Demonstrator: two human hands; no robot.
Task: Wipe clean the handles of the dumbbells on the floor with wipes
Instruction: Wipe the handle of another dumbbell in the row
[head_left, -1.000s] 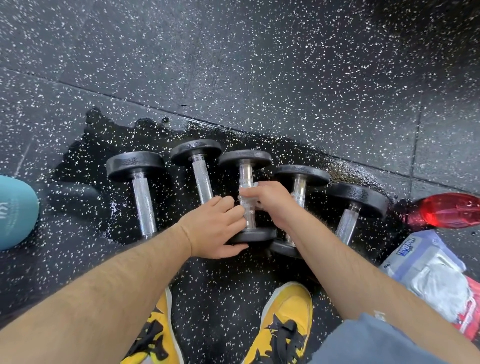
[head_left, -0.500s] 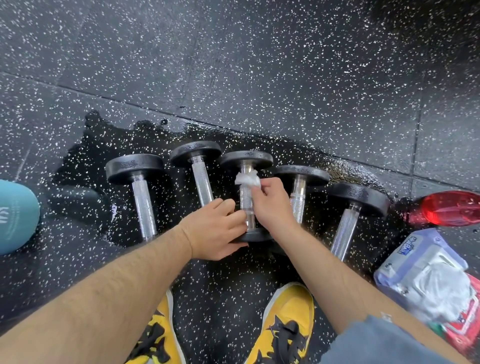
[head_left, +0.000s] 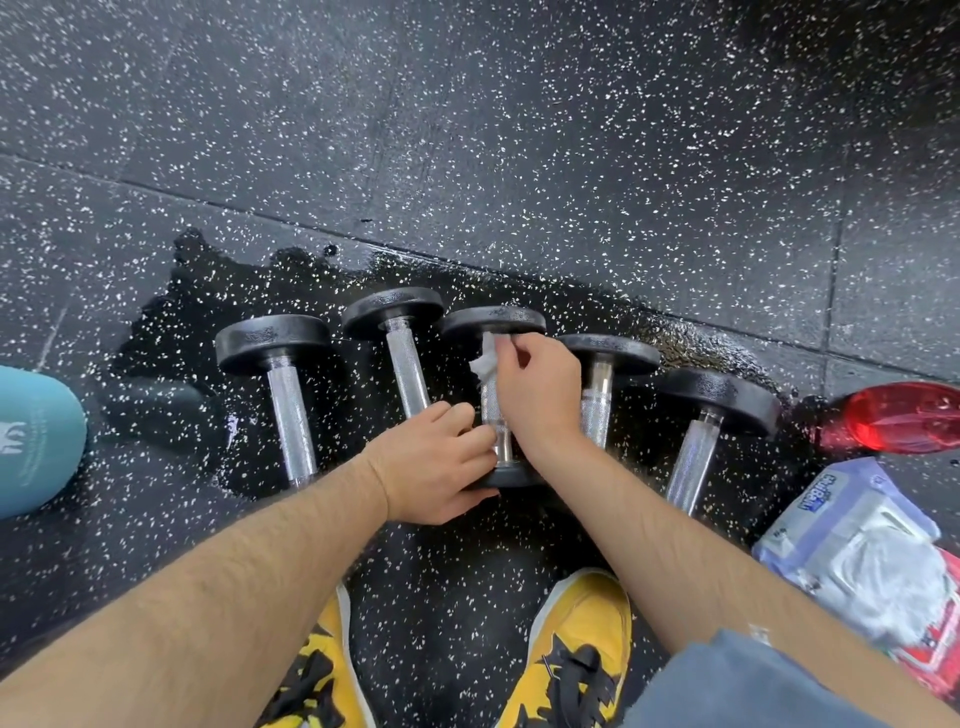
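We are pinching a crumpled white wipe (head_left: 484, 362) in our right hand (head_left: 537, 387), pressing it against the far end of the handle (head_left: 491, 413) of the middle dumbbell (head_left: 493, 319) (third of five lying side by side on the wet floor (head_left: 171, 332)); our left hand (head_left: 439, 465) is curling round its near plate (head_left: 511, 477); the wipes pack (head_left: 862, 561) is lying at right.
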